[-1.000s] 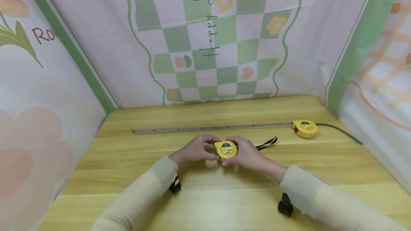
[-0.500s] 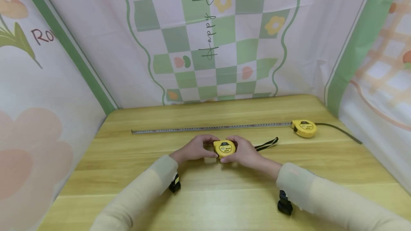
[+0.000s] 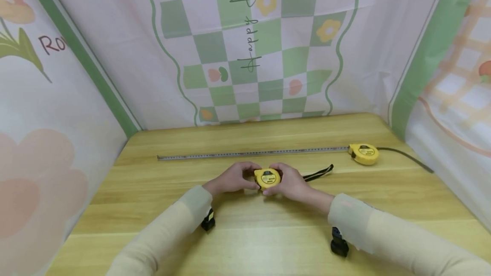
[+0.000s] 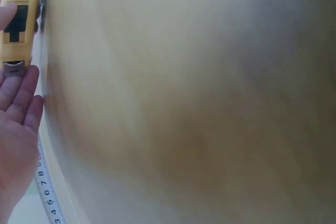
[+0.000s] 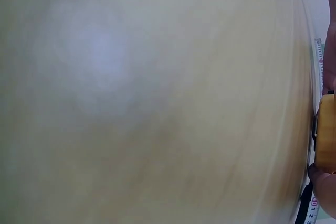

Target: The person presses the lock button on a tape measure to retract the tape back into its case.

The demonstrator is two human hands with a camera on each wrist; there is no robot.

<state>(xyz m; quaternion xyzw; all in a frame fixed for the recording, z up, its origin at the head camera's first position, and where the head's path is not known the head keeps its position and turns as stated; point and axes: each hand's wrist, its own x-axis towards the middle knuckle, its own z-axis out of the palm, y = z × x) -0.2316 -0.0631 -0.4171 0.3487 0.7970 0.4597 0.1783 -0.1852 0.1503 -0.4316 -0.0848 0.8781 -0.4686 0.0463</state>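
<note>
Yellow, rounded plastic tape measure (image 3: pixel 267 178) in the lower middle of the frame. Gripped at its left end by a half-curled left hand (image 3: pixel 231 177), at its right by a similarly curled right hand (image 3: pixel 294 183). Shifted slightly leftward over the last second; probably just settling the grip, with no blade drawn. Beyond, on the wood-grain tabletop (image 3: pixel 268 235): yellow plastic second tape measure (image 3: pixel 364 153) at right, silver-grey blade (image 3: pixel 251 153) stretched leftward.
</note>
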